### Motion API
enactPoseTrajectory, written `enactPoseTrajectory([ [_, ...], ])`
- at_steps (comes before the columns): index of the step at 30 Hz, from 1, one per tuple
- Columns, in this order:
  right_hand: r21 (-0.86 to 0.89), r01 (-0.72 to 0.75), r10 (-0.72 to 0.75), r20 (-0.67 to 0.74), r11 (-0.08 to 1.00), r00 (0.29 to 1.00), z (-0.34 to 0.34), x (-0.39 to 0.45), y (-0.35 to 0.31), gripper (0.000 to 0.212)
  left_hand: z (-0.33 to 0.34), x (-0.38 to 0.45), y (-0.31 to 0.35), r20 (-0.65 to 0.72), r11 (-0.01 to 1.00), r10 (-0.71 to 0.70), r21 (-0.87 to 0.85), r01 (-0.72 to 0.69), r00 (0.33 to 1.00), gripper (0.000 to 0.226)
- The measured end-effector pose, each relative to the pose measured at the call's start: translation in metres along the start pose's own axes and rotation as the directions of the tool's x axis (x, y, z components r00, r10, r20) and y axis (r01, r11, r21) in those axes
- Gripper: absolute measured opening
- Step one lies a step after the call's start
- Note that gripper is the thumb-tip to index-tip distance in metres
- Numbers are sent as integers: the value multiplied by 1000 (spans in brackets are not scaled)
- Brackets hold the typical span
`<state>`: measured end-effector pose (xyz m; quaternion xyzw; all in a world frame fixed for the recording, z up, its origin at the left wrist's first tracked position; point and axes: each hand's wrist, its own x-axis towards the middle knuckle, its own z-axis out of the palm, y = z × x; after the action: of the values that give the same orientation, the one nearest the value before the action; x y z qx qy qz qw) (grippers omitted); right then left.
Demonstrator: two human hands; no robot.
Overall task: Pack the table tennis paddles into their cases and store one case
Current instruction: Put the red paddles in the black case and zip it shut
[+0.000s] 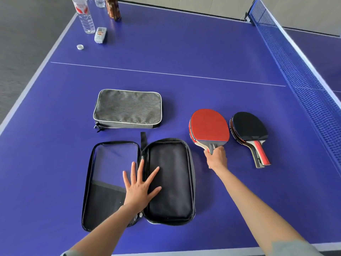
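A black paddle case [169,182] lies unzipped and spread flat on the blue table near me. My left hand [140,187] presses flat on its middle hinge, fingers straight and spread. A closed grey case [127,109] lies just beyond it. To the right sits a stack of paddles with a red face on top [209,126]; my right hand [215,157] grips the handles of that stack. Further right lies a second stack with a black face up [249,129], its handles pointing toward me, untouched.
The blue net [299,76] runs along the right side. At the far left corner stand a water bottle [84,15], a brown bottle [113,9], a small grey device [100,35] and a loose white cap [80,47]. The table's near edge [203,253] is right below my arms.
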<state>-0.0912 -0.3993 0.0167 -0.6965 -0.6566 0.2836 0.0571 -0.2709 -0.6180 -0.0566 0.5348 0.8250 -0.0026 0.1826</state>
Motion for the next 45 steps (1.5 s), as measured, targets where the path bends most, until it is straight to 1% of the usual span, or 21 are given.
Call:
enactPoseTrajectory([
  [3, 130, 22, -19, -28, 991, 999, -11, -23, -1, 42, -1, 0, 1, 18, 1000, -3, -4, 3, 1000, 69],
  [6, 209, 19, -18, -5, 978, 1000, -7, -59, -10, 40, -3, 0, 1, 42, 1000, 10, -22, -10, 999, 70],
  [9, 231, 19, -34, 60, 973, 998, 12, -98, -17, 33, -8, 1, -1, 54, 989, 29, -147, -21, 998, 68],
  [12, 220, 21, -45, 105, 975, 993, 38, -133, -19, 37, -15, 0, -8, 21, 958, 24, -286, -17, 1000, 66],
  [15, 152, 6, -25, 128, 988, 991, 61, -157, -18, 42, -18, -2, -18, -11, 944, 49, -327, -50, 999, 63],
  [17, 90, -9, -3, 132, 996, 991, 71, -168, -17, 43, -18, -2, -21, -3, 925, 53, -376, -51, 999, 60],
  [19, 78, -25, 14, 133, 997, 991, 80, -177, -15, 42, -19, -2, -20, 22, 897, 43, -440, -29, 999, 58],
  [23, 26, -42, 38, 116, 999, 992, 91, -187, -16, 43, -15, 2, -21, 67, 931, 69, -363, -40, 995, 56],
  [26, -8, -37, 37, 108, 999, 993, 93, -188, -20, 44, -17, 2, -17, 68, 921, 24, -390, 5, 997, 59],
  [27, -44, -24, 29, 106, 999, 994, 94, -186, -19, 45, -18, 3, -15, 70, 919, 10, -393, 19, 997, 59],
  [30, -269, 57, -31, 100, 961, 994, 95, -181, -13, 51, -20, 4, -10, 94, 926, -17, -373, 51, 995, 60],
  [32, -325, 83, -46, 119, 942, 992, 94, -177, -10, 57, -20, 4, -9, 102, 934, -26, -352, 60, 994, 61],
  [34, -272, 53, -25, 107, 961, 994, 90, -174, -9, 67, -20, 4, -9, 106, 938, -21, -341, 56, 994, 61],
  [36, -109, -9, 7, -22, 994, 1000, 83, -171, -10, 73, -19, 3, -10, 95, 935, -10, -352, 43, 995, 61],
  [37, -11, 8, -9, -107, 1000, 994, 79, -169, -11, 72, -20, 3, -10, 87, 930, -4, -366, 35, 996, 61],
  [38, 56, 75, -64, -176, 996, 982, 77, -165, -12, 71, -21, 3, -12, 77, 922, 5, -386, 25, 997, 61],
  [39, 69, 167, -150, -199, 984, 968, 76, -161, -14, 70, -23, 2, -13, 62, 913, 22, -408, 5, 998, 60],
  [40, 32, 265, -256, -169, 964, 952, 77, -157, -16, 69, -26, 0, -16, 39, 905, 45, -425, -24, 998, 58],
  [42, -116, 431, -436, -21, 895, 899, 82, -148, -21, 67, -34, -7, -25, -40, 884, 73, -460, -83, 997, 54],
  [44, -248, 537, -528, 109, 806, 843, 90, -141, -19, 63, -41, -16, -40, -152, 874, 8, -478, -81, 988, 50],
  [45, -289, 555, -541, 134, 780, 830, 95, -139, -16, 61, -43, -21, -49, -194, 877, -60, -479, -41, 979, 49],
])
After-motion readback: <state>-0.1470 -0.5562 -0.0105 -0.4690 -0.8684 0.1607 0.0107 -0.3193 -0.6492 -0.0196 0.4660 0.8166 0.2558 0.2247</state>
